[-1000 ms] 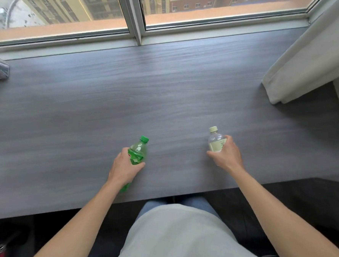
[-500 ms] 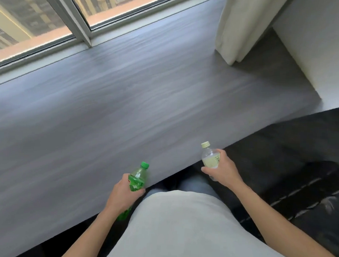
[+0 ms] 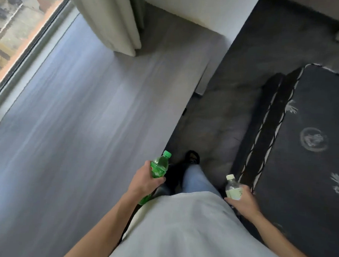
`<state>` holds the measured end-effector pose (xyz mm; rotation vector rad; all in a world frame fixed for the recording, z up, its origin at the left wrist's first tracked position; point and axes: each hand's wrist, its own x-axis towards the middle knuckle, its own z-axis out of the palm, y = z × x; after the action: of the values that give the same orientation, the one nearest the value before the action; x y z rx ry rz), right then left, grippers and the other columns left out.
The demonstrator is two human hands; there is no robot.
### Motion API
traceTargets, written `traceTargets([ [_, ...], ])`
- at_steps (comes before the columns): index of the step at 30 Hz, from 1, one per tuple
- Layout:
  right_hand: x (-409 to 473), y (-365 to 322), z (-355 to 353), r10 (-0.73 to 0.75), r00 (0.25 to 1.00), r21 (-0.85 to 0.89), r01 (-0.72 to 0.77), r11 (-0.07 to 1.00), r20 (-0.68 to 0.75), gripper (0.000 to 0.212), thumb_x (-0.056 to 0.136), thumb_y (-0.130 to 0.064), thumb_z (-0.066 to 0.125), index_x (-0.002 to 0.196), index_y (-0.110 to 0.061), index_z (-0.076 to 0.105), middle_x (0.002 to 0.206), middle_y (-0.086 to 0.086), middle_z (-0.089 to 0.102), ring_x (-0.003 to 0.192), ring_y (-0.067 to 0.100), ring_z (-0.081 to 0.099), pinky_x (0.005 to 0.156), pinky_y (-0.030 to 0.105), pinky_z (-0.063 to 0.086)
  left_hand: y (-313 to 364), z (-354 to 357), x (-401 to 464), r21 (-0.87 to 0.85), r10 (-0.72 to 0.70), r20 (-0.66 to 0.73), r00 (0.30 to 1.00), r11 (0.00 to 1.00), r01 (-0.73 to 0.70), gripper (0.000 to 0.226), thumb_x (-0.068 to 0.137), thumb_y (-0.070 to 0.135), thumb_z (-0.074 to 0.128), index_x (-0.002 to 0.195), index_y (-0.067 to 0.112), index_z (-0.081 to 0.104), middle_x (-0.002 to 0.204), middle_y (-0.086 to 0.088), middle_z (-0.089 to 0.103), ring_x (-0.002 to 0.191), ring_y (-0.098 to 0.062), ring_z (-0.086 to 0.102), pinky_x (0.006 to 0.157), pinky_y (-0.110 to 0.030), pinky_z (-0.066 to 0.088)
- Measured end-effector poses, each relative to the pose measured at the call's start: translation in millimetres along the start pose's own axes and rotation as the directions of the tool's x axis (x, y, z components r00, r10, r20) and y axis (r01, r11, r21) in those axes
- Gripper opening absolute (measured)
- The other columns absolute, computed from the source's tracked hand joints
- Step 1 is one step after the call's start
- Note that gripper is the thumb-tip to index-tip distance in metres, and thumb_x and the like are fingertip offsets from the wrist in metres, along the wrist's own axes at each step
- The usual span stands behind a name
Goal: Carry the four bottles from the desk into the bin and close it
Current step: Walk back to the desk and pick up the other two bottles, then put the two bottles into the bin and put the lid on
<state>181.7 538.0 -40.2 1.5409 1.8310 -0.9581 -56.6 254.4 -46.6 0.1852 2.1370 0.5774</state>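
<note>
1. Gripping a green bottle (image 3: 158, 167) in our left hand (image 3: 143, 181), we wrap the fingers round its translucent plastic body, label side up, with the bright green screw cap pointing away from us and the base poking out below the wrist.
2. Our right hand (image 3: 244, 201) is clamped on a clear bottle (image 3: 233, 189), a small rounded one with a pale cap and a light paper label bearing dark print.
3. Both bottles are off the desk (image 3: 81, 123) and held in the air at waist height, the green one just past the desk's near-right edge, the clear one well to the right of it.
4. The desk runs along the left, a long flat slab of grey wood-grain laminate, smeared by motion blur.
5. A cream curtain (image 3: 115, 19) hangs in soft vertical folds over the desk's far end, beside the window (image 3: 14, 29).
6. On the right stands a dark boxy shape (image 3: 311, 157) with white patterned trim and pale markings on top; we cannot tell what it is.
7. Between the two lies dark floor (image 3: 214, 121), with our pale shirt (image 3: 188, 232), a jeans leg and one black shoe (image 3: 192, 157) in view.
</note>
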Motion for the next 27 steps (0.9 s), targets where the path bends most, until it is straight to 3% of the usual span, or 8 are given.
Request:
traceTargets([
  [2,-5,29,1,0.048,0.999,0.076,-0.047,0.996,-0.015,0.057,0.069,-0.026,0.086,0.114,-0.018,0.054,0.091,0.010,0.070,0.078,0.034,0.071,0.067,0.047,0.060,33,1,19,0.063,0.048,0.046,0.998,0.997,-0.051,0.053,0.066,0.055,0.073,0.105,0.032,0.045,0.088,0.013,0.061,0.083,-0.020,0.059,0.064,-0.033,0.041],
  [6,-10,66,-2,0.127,0.992,0.326,-0.116,0.938,-0.012,0.029,0.085,-0.019,0.078,0.111,-0.015,0.065,0.088,0.016,0.073,0.066,0.027,0.064,0.060,0.034,0.050,96,11,58,0.188,0.165,0.115,0.980,0.965,-0.185,0.054,0.069,0.051,0.076,0.107,0.025,0.047,0.092,0.005,0.062,0.083,-0.024,0.059,0.069,-0.033,0.044],
  [8,-6,79,-9,0.182,0.983,0.410,-0.176,0.895,0.025,0.018,0.089,-0.022,0.073,0.098,-0.008,0.067,0.086,0.026,0.073,0.063,0.024,0.061,0.060,0.039,0.051,121,19,73,0.251,0.184,0.135,0.974,0.944,-0.213,0.054,0.069,0.050,0.077,0.104,0.024,0.046,0.093,0.002,0.063,0.084,-0.025,0.060,0.070,-0.034,0.047],
  [11,13,90,-30,0.206,0.978,0.470,-0.202,0.859,0.044,0.022,0.090,-0.029,0.071,0.088,-0.007,0.066,0.084,0.026,0.071,0.066,0.025,0.064,0.067,0.049,0.056,155,29,95,0.333,0.150,0.169,0.974,0.921,-0.200,0.057,0.068,0.052,0.078,0.106,0.023,0.046,0.096,-0.001,0.067,0.090,-0.029,0.065,0.074,-0.038,0.053],
  [16,64,85,-95,0.249,0.968,0.466,-0.236,0.853,0.035,0.037,0.074,-0.028,0.086,0.090,-0.021,0.053,0.069,-0.002,0.066,0.050,0.009,0.057,0.046,0.021,0.049,192,45,121,0.459,0.065,0.146,0.987,0.879,-0.126,0.063,0.070,0.051,0.081,0.113,0.019,0.047,0.105,-0.008,0.070,0.097,-0.035,0.067,0.071,-0.035,0.048],
  [20,112,61,-151,0.203,0.979,0.618,-0.168,0.768,0.014,0.049,0.073,-0.012,0.087,0.110,-0.019,0.056,0.089,0.009,0.067,0.076,0.028,0.067,0.066,0.044,0.061,207,53,128,0.517,-0.047,0.127,0.991,0.856,-0.026,0.065,0.074,0.047,0.082,0.120,0.015,0.048,0.105,-0.012,0.072,0.091,-0.035,0.068,0.074,-0.037,0.055],
  [22,136,49,-180,0.158,0.987,0.658,-0.112,0.745,-0.011,0.047,0.073,-0.011,0.087,0.106,-0.025,0.057,0.092,0.008,0.068,0.079,0.027,0.068,0.069,0.051,0.063,215,56,135,0.541,-0.099,0.121,0.988,0.841,0.018,0.069,0.074,0.045,0.084,0.124,0.014,0.049,0.107,-0.013,0.072,0.093,-0.035,0.068,0.077,-0.037,0.056],
  [27,193,22,-249,0.077,0.989,0.644,0.020,0.765,-0.123,0.047,0.070,-0.024,0.087,0.090,-0.054,0.058,0.080,-0.010,0.070,0.060,0.005,0.070,0.047,0.029,0.059,258,63,164,0.526,-0.177,0.107,0.978,0.845,0.096,0.075,0.073,0.044,0.085,0.130,0.013,0.050,0.108,-0.014,0.072,0.088,-0.033,0.064,0.074,-0.033,0.051],
])
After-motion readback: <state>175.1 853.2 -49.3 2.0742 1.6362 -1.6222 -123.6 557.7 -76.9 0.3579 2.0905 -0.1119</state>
